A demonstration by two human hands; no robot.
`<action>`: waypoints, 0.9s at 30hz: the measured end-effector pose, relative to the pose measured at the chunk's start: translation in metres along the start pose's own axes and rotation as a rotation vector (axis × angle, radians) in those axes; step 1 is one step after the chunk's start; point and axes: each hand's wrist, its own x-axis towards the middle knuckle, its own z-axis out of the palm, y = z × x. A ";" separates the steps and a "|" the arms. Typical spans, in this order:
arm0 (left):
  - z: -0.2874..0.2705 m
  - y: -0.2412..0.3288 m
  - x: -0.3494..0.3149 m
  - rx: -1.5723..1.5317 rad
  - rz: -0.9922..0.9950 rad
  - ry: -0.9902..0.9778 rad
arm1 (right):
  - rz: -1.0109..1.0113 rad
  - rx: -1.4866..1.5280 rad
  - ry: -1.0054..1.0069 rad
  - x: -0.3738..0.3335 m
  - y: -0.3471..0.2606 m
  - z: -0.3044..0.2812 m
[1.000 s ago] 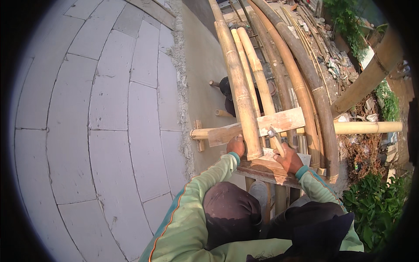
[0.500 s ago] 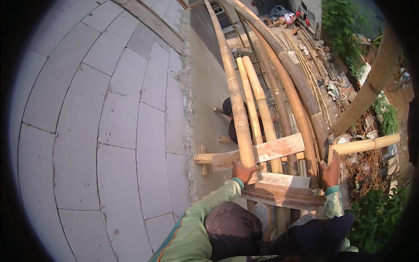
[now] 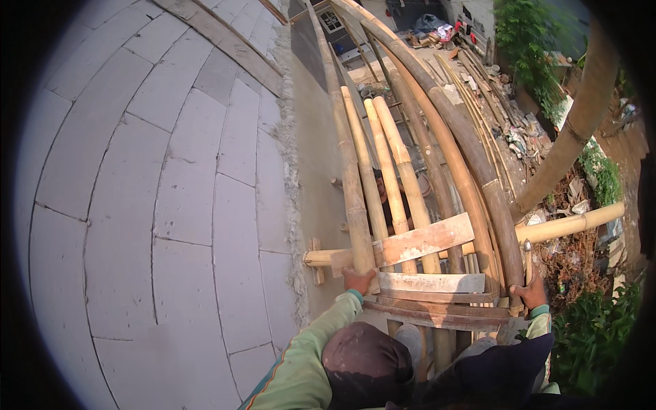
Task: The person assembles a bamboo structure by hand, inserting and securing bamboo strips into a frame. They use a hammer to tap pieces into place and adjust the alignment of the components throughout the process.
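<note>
My left hand (image 3: 359, 279) is closed around the near end of a thick bamboo pole (image 3: 355, 217), which runs away from me beside the wall. At the right, my right hand (image 3: 531, 293) is closed around a slim wooden-handled tool (image 3: 527, 258) with a shiny tip, standing upright; its kind is not clear. The fingers of that hand also touch the near end of a dark brown bamboo pole (image 3: 504, 222). Between my hands, several thinner pale bamboo poles (image 3: 391, 167) pass under a stained plank (image 3: 425, 240). A whitish board (image 3: 432, 282) lies nearer to me.
A bamboo crossbar (image 3: 577, 224) runs beneath the planks. Left is a grey block surface (image 3: 191, 198) with a rough edge. A slanted bamboo post (image 3: 570, 140) rises at right. Far below lie rubble and timber (image 3: 499, 113); a person (image 3: 380, 188) is mostly hidden under the poles.
My left hand has shifted left with the thick pole's end, and another thin pole now shows beside it. My right hand and the tool have moved down and slightly right.
</note>
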 end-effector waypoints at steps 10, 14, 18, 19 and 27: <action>0.004 -0.032 0.026 -0.279 0.057 -0.048 | 0.194 0.352 -0.344 -0.001 -0.069 0.067; -0.016 -0.004 0.016 -0.385 0.008 -0.293 | 0.244 0.582 -0.519 0.010 -0.046 0.143; -0.011 -0.027 0.028 -0.431 0.003 -0.227 | 0.079 0.422 -0.539 0.036 -0.089 0.221; -0.010 -0.030 0.032 -0.422 -0.005 -0.211 | 0.072 0.369 -0.561 0.045 -0.089 0.237; -0.005 -0.045 0.038 -0.468 -0.018 -0.271 | -0.196 -0.245 -0.462 0.057 -0.058 0.216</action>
